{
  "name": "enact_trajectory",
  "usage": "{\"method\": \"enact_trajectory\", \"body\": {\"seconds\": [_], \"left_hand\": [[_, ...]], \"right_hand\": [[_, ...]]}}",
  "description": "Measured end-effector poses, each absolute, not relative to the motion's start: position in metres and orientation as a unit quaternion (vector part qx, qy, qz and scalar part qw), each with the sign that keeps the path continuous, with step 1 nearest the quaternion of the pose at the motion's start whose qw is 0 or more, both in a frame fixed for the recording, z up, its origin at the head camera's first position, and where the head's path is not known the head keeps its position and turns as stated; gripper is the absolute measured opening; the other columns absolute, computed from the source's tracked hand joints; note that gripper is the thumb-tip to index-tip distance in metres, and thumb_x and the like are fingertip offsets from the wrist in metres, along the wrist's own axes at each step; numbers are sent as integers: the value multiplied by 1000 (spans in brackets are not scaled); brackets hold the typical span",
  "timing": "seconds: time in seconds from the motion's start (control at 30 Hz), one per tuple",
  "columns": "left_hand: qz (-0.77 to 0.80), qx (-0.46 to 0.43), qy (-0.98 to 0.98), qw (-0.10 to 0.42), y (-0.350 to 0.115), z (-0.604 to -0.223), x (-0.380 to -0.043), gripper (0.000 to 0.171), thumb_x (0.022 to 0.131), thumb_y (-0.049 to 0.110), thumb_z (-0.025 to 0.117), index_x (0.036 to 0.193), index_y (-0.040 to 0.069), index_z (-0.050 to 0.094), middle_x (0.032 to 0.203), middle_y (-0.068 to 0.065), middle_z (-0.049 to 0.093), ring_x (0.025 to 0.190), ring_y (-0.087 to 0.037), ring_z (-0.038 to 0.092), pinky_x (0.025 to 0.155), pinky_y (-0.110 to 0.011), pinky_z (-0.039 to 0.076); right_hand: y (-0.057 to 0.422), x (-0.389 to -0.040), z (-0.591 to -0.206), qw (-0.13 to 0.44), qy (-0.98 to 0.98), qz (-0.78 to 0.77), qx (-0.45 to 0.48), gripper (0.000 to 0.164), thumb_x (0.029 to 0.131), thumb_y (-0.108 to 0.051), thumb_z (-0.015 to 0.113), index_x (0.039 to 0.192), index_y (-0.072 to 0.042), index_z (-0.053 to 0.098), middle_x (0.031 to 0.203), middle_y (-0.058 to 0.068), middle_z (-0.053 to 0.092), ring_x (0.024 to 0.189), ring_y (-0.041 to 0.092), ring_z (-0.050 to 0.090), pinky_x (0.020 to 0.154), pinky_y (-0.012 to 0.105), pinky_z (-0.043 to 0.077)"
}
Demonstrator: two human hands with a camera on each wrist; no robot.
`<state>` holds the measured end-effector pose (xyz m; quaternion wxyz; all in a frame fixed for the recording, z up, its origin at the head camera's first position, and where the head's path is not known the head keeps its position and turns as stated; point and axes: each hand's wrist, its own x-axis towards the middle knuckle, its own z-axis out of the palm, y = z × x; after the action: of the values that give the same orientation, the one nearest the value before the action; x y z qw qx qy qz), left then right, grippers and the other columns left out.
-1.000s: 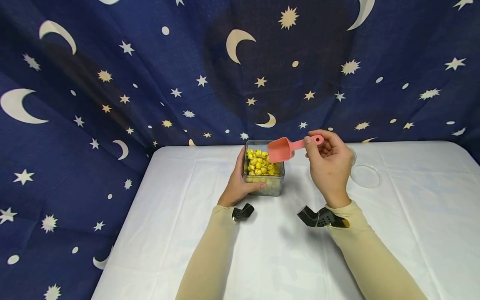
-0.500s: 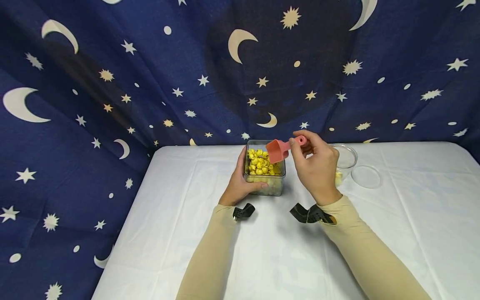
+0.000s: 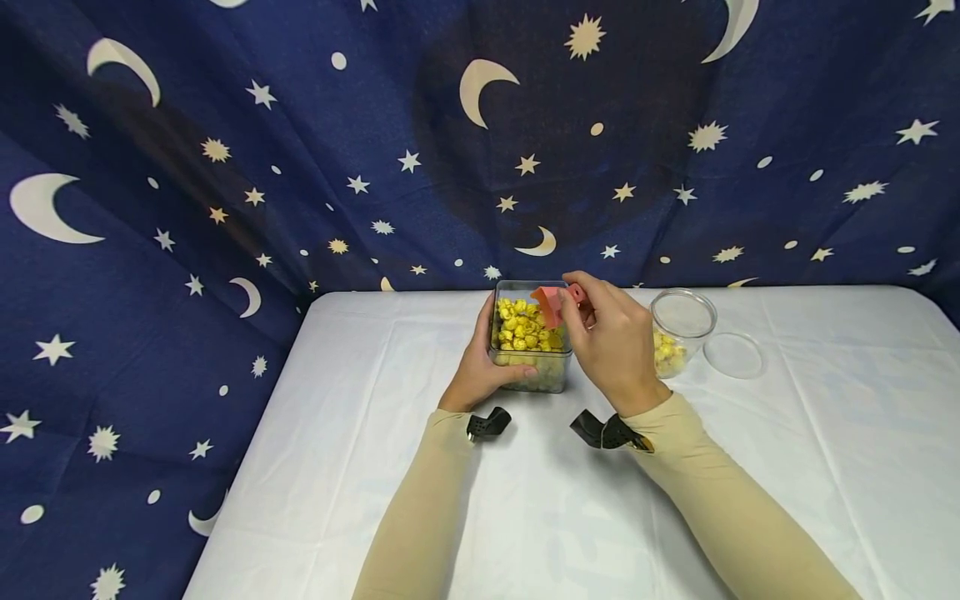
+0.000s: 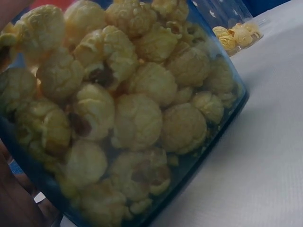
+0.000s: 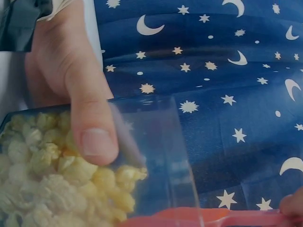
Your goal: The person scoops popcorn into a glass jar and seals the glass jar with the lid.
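In the head view, my left hand (image 3: 480,367) grips a clear square tub (image 3: 553,380), its thumb across the near wall. Yellow popcorn (image 3: 522,327) fills much of the tub. My right hand (image 3: 615,346) pinches the handle of a small pink scoop (image 3: 551,307), whose bowl is at the tub's right side, over the popcorn. The right wrist view shows the scoop (image 5: 189,216) partly behind the tub's clear wall. Whether the bowl touches the popcorn is hard to tell. In the left wrist view the tub's wall (image 4: 222,137) looks tilted.
Right of my right hand stands a clear round jar (image 3: 686,335) with some popcorn at its bottom. A clear round lid (image 3: 733,357) lies beside it on the white tabletop (image 3: 825,467). Behind the table hangs a blue curtain (image 3: 420,100) with moons and stars.
My right hand has moved left with the scoop, which has turned and come down into the tub's opening. The jar behind it has come into view. My left hand stays on the tub.
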<state>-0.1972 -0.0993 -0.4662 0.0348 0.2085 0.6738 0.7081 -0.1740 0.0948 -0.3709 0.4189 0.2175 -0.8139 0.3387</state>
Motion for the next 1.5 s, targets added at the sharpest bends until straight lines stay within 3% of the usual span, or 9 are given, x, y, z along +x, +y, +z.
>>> {"method": "enact_trajectory", "body": {"seconds": [0.37,0.5,0.93,1.13,1.3,1.5], "left_hand": [[717,213,663,34,-99,-468,-199,122,74,11,91,163,27,9,163,1,26,138,-23,40,115,-41,34],[716,212,665,34,-99,-470,-199,123,74,15,92,163,26,9,163,0,27,137,-24,41,114,-42,34],[698,208,685,32,-99,-470,-198,126,73,31,93,163,22,6,165,6,20,148,-12,25,121,-39,21],[704,203,679,33,-99,-470,-198,125,72,30,94,163,24,8,164,7,22,146,-13,29,120,-40,23],[701,198,684,31,-100,-470,-198,125,70,29,95,163,28,10,163,9,26,145,-18,32,119,-39,25],[707,211,675,28,-99,-469,-199,124,73,17,93,163,21,8,166,4,20,150,-31,23,120,-39,24]], "right_hand": [[89,-174,-376,422,-820,292,254,17,92,-3,71,106,6,71,71,15,65,56,25,54,48,36,43],[88,-176,-379,410,-824,298,252,18,92,-4,72,106,7,71,70,15,62,55,23,51,48,35,41],[101,-189,-395,326,-845,380,187,14,95,-10,71,96,3,72,68,10,63,53,14,49,50,31,40],[103,-189,-392,286,-853,399,179,14,96,-13,70,97,1,73,67,7,63,54,14,48,51,27,37],[104,-188,-393,284,-856,404,154,12,95,-11,72,96,0,75,67,7,66,54,13,50,51,22,36],[98,-188,-395,319,-859,370,154,14,94,-11,72,93,3,71,64,9,62,52,17,51,50,30,40]]}}
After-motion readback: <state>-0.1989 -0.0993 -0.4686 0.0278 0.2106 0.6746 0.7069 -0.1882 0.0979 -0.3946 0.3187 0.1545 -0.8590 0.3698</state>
